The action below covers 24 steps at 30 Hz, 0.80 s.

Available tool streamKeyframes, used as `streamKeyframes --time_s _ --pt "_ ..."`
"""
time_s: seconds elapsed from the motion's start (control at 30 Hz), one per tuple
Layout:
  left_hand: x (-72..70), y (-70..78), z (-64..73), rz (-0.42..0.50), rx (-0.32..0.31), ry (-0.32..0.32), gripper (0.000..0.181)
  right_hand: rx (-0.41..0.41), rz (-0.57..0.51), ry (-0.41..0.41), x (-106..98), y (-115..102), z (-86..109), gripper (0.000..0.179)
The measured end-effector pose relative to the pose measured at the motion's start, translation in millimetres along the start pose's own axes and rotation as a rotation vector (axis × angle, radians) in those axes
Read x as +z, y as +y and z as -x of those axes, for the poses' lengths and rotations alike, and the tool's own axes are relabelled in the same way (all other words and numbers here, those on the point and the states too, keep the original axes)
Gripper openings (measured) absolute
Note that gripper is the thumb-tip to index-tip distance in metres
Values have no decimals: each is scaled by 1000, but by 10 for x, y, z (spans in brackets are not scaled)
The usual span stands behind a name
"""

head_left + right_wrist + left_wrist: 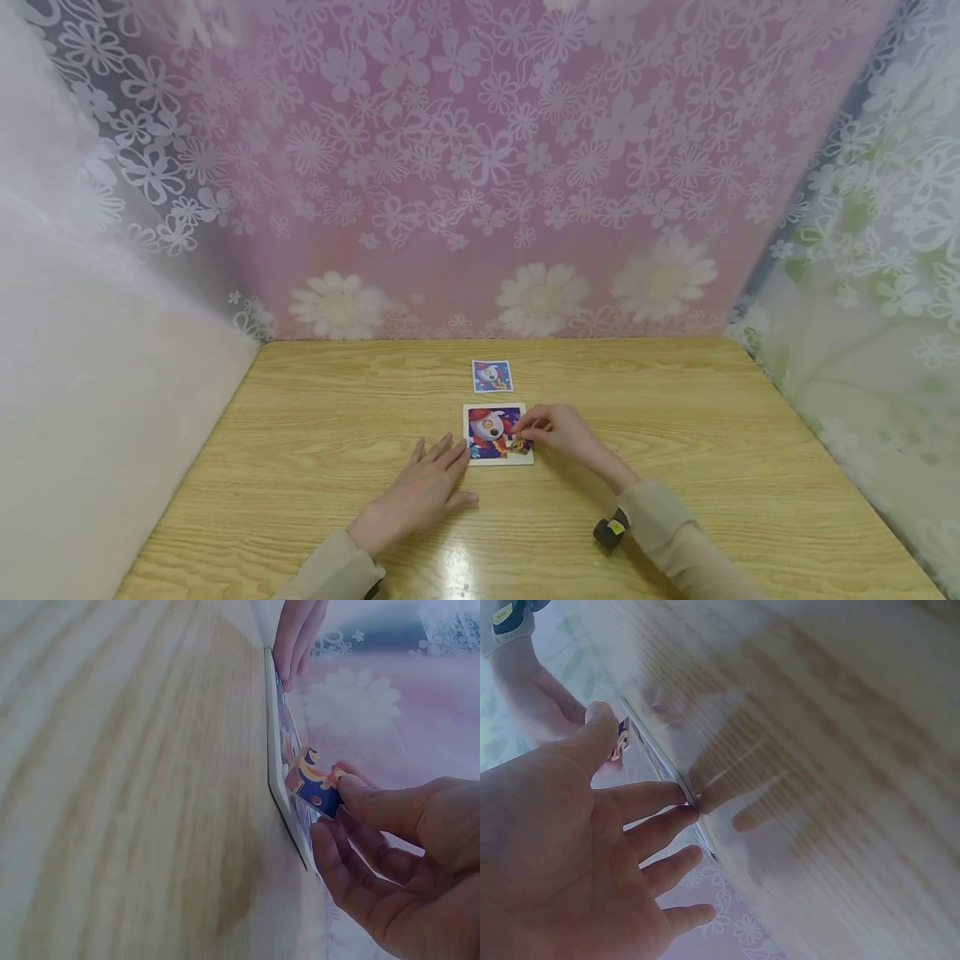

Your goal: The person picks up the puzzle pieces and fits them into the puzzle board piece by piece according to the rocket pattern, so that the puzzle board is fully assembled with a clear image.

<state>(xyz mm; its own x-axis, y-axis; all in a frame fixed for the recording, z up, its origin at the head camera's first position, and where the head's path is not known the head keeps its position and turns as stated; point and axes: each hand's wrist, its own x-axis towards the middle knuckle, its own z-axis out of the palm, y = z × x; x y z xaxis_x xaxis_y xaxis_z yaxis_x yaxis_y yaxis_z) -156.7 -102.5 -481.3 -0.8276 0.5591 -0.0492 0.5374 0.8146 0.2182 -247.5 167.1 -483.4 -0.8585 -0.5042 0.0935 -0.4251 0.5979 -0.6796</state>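
A small square jigsaw puzzle in a white-bordered tray [528,457] lies on the table, showing a white cartoon figure on purple and red. My right hand [561,430] pinches a jigsaw piece [319,784] between thumb and fingers, tilted over the tray's right side. Dark blue with yellow and orange swirls covers the piece's face. My left hand [422,493] is spread flat, its fingertips touching the tray's left edge. In the left wrist view, the fingers [660,832] of that hand extend straight to the tray's rim, and the palm hides part of the right hand.
Just behind the tray lies a small picture card [492,377] with a similar figure. The wooden table [337,400] meets a pink flowered backdrop [450,250] at its far edge, with pale panels on both sides. A black wrist device [611,531] sits at the right sleeve.
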Motion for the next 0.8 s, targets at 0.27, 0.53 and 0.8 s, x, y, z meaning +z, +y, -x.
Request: streamKeyframes --time_s 0.27,0.53,0.8 --pt "3 -2 1 6 4 5 69 -46 72 -67 15 -62 -93 9" --pt "16 -9 -3 -5 12 17 69 -14 104 -49 107 -30 -146 12" --pt "23 -18 -3 -11 11 18 69 8 119 -33 155 -65 -162 15"
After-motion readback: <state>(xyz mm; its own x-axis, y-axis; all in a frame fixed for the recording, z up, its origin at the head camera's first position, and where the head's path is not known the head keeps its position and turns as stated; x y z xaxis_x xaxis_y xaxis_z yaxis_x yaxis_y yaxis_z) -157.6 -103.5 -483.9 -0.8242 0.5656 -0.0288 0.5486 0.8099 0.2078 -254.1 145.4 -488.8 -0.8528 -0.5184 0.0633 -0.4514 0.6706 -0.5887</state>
